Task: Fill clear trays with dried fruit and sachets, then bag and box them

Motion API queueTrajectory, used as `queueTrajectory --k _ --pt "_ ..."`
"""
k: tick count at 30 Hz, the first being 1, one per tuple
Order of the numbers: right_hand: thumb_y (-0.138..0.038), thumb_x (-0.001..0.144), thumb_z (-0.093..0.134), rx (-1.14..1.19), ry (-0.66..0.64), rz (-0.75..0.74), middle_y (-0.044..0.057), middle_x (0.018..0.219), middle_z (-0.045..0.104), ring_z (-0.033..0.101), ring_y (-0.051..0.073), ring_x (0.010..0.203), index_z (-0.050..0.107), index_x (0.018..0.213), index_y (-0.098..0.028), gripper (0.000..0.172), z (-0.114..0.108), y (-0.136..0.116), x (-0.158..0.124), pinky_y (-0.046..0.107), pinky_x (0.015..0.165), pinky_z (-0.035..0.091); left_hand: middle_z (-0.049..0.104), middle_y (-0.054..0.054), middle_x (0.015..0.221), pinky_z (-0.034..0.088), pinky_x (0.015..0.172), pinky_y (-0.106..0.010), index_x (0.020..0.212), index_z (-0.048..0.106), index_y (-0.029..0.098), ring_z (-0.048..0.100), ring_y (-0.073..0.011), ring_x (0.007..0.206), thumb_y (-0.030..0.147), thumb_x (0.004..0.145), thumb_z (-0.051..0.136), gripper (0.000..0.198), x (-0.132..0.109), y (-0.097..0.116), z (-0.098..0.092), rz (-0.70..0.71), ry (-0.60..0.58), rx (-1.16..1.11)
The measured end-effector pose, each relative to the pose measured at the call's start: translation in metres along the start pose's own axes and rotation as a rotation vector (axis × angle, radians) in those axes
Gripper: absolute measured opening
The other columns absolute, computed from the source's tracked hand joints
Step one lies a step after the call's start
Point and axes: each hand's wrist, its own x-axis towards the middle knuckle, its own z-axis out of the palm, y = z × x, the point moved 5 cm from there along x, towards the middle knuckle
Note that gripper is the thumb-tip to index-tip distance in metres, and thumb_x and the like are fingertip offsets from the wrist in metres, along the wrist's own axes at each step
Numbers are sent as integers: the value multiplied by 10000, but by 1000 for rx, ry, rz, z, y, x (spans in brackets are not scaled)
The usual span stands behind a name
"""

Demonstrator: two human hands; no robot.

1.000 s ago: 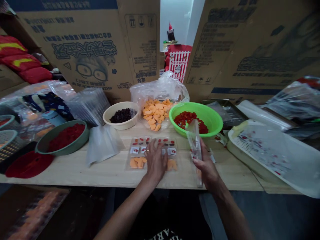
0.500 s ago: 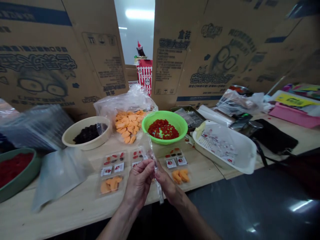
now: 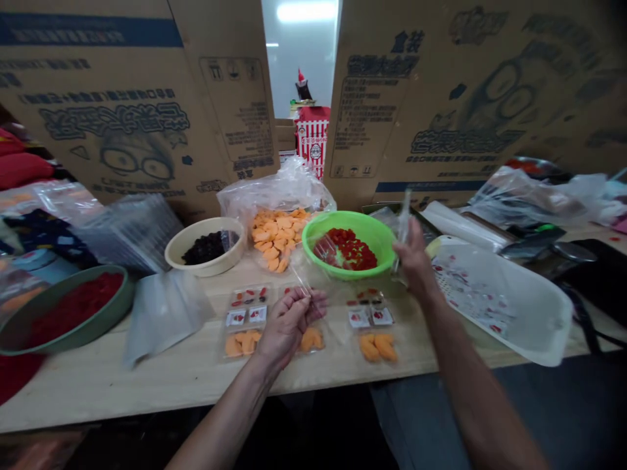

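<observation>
My left hand (image 3: 289, 323) is closed, pinching a see-through plastic tray (image 3: 321, 264) by its edge above the table. To the right, my right hand (image 3: 416, 261) grips a thin stack of clear plastic (image 3: 402, 228), seen edge-on and blurred, beside the green bowl. Below them lie clear compartment trays with red and dark dried pieces, small white packets and orange slices: a left tray (image 3: 245, 323), a middle tray (image 3: 312, 339) partly hidden by my left hand, and a right tray (image 3: 373, 326).
Behind stand a cream bowl (image 3: 235, 258) of dark pieces, a bag (image 3: 289, 186) of orange slices and a bright green bowl (image 3: 386, 228) of red pieces. A dark green basin (image 3: 117, 294) and plastic sleeves (image 3: 164, 313) are left; a white basket (image 3: 543, 320) with packets is right. Cardboard (image 3: 220, 117) walls the back.
My hands, together before on the clear plastic, have parted. My right hand has moved up and right with the stack, while my left keeps a clear tray. The view has shifted left.
</observation>
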Motion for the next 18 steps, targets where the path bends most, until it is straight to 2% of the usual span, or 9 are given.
queueTrajectory --k 2,4,6,8,11,13,14,16,18 --pt "-623 851 496 -369 47 128 254 1530 342 357 454 1373 230 1580 -174 897 -18 37 59 686 1066 283 724 -95 1003 548 760 -262 836 562 154 713 -182 861 350 736 823 341 0 -7 -6 -58 -5 4" --pt "-670 848 511 -571 -47 255 287 1558 272 316 520 1373 286 1564 -164 904 -23 70 99 758 1021 244 731 -93 971 547 721 -248 829 539 160 721 -175 813 368 750 816 356 -3 -18 -10 -118 -22 20" --pt "-662 895 456 -624 -208 306 294 1560 270 298 530 1383 338 1543 -157 830 -18 91 119 781 995 239 734 -106 962 543 714 -246 840 535 158 728 -182 812 381 765 808 360 -7 -33 -7 -199 -80 45" --pt "-625 948 373 -608 -310 280 274 1555 303 286 511 1400 372 1528 -165 740 -11 93 120 791 993 224 736 -129 965 539 711 -252 849 538 154 735 -198 823 389 774 799 360 -12 -50 2 -292 -171 69" --pt "-533 986 319 -547 -269 78 212 1539 375 301 446 1416 416 1501 -189 627 -10 60 96 758 1045 211 737 -141 946 536 708 -266 821 537 152 736 -206 807 381 771 785 341 -9 -75 19 -402 -289 107" --pt "-454 983 356 -453 -210 -133 169 1491 459 372 370 1392 472 1456 -195 552 -16 26 60 654 1101 270 731 -113 882 533 699 -267 783 534 154 721 -181 747 339 762 765 297 1 -90 26 -423 -290 164" --pt "-424 974 384 -396 -193 -219 151 1454 505 422 334 1361 506 1425 -198 518 -20 12 37 585 1112 314 719 -89 831 531 689 -267 763 532 156 702 -163 700 316 759 747 268 8 -95 27 -420 -272 213" --pt "-380 954 421 -316 -168 -286 146 1352 587 514 295 1272 574 1349 -186 465 -26 -2 -14 499 1086 389 663 -35 722 529 674 -280 737 531 165 648 -141 624 274 755 707 208 21 -101 24 -360 -190 377" --pt "-365 937 447 -295 -191 -256 156 1322 603 533 293 1250 599 1315 -169 452 -23 3 -64 483 1075 407 631 -28 739 538 749 -336 784 567 172 643 -170 698 226 753 679 128 28 -96 20 -175 -65 629"
